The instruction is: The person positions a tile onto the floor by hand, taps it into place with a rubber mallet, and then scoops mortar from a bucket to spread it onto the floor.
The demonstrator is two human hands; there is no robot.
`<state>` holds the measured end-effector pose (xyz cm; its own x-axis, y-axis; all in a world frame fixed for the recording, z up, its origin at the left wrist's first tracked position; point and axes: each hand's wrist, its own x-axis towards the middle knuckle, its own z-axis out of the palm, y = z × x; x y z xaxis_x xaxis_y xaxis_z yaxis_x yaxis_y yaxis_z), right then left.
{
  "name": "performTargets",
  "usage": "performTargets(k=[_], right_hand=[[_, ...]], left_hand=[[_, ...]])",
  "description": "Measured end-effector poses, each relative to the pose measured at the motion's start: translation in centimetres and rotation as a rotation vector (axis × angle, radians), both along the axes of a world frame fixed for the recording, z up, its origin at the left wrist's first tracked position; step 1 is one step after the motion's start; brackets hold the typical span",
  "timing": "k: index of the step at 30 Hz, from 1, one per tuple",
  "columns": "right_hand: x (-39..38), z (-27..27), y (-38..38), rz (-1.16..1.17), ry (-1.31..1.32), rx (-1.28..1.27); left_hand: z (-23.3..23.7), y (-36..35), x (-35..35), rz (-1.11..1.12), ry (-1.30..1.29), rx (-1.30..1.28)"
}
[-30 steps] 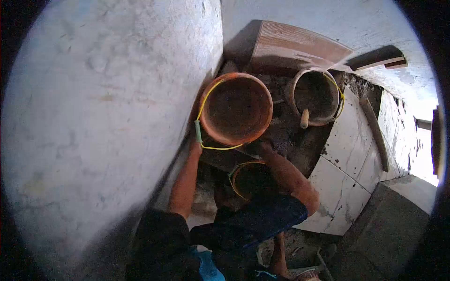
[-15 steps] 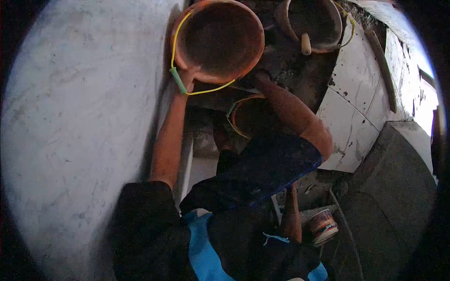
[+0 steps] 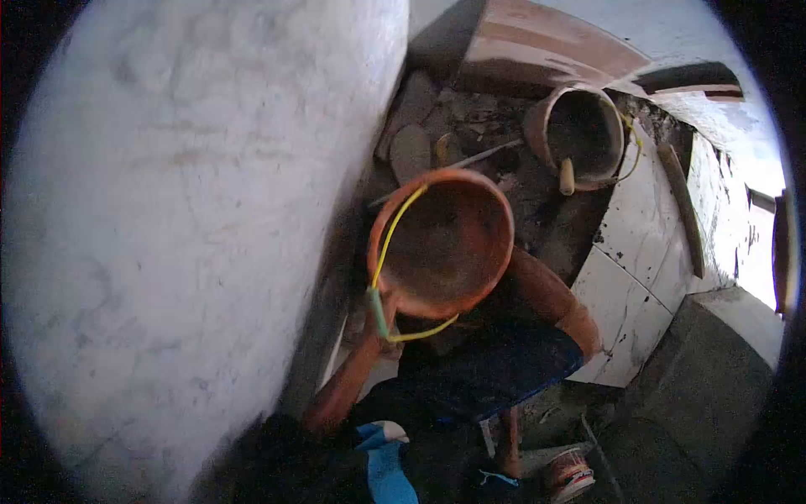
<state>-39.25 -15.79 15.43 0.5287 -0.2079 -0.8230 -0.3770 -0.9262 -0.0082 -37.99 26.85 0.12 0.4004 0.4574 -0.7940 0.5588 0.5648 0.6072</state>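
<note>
My left hand [image 3: 387, 312] grips the near-left rim of an orange-brown bucket [image 3: 504, 244]. Its yellow wire handle with a green sleeve hangs by my wrist. The bucket is tilted so that I look into its dark inside; no contents can be made out. My right forearm [image 3: 509, 443] shows low in the view, with the hand hidden behind my bent leg [image 3: 558, 298]. Farther off, a second bucket [image 3: 550, 126] with a yellow handle stands at the floor's edge, a pale tool handle [image 3: 567, 176] sticking out over its rim.
A pale wall [image 3: 185, 235] rises close on my left. White marbled tiles [image 3: 625, 277] lie on the right, with a wooden strip [image 3: 684, 210] across them. Rubble and a thin rod [image 3: 491, 153] cover the far floor. A small red-and-white tub [image 3: 571, 475] sits low right.
My left hand has drawn the bucket closer, lower in the view and over my leg, covering the bucket that stood there. The view has tipped up, showing more of the far floor.
</note>
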Motion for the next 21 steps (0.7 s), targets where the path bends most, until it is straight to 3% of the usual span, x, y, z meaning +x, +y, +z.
performTargets(k=[2, 3, 6, 9, 12, 13, 14, 15, 17, 19, 21], right_hand=[[0.6, -1.3, 0.5, 0.012, -0.001, 0.022], [0.9, -2.0, 0.8, 0.018, -0.006, 0.031], [0.7, -3.1, 1.9, 0.041, -0.026, 0.054], [-1.0, -4.2, 1.8, 0.085, -0.049, 0.09], [-0.6, -1.0, 6.4, -0.372, -0.038, 0.282], [-0.2, 1.2, 7.8, -0.252, -0.068, 0.116], [-4.5, -2.0, 6.2, -0.266, -0.084, 0.144], [-6.4, -1.8, 6.5, -0.504, -0.033, 0.151], [-10.9, -0.5, 7.1, -0.711, -0.159, 0.146], [-12.8, 0.2, 8.0, -0.844, -0.278, 0.187], [-15.0, 3.3, 10.9, -0.89, -0.111, 0.208]], left_hand=[[9.9, 2.0, 1.2, -0.097, 0.087, 0.018], [10.3, 2.0, 0.6, -0.126, 0.07, 0.016], [11.5, 2.8, -1.4, 0.054, 0.083, -0.049], [12.2, 2.7, -1.1, 0.008, 0.08, -0.03], [13.1, 4.7, 1.3, -0.184, 0.049, -0.099], [13.7, 5.4, 2.6, -0.272, 0.045, -0.145], [13.9, 6.3, 3.6, -0.366, 0.054, -0.169], [14.3, 6.3, 5.1, -0.47, 0.064, -0.184], [14.7, 5.5, 7.7, -0.611, 0.063, -0.202], [15.1, 4.9, 9.7, -0.725, 0.068, -0.195], [15.5, 5.4, 11.9, -0.825, 0.079, -0.195]])
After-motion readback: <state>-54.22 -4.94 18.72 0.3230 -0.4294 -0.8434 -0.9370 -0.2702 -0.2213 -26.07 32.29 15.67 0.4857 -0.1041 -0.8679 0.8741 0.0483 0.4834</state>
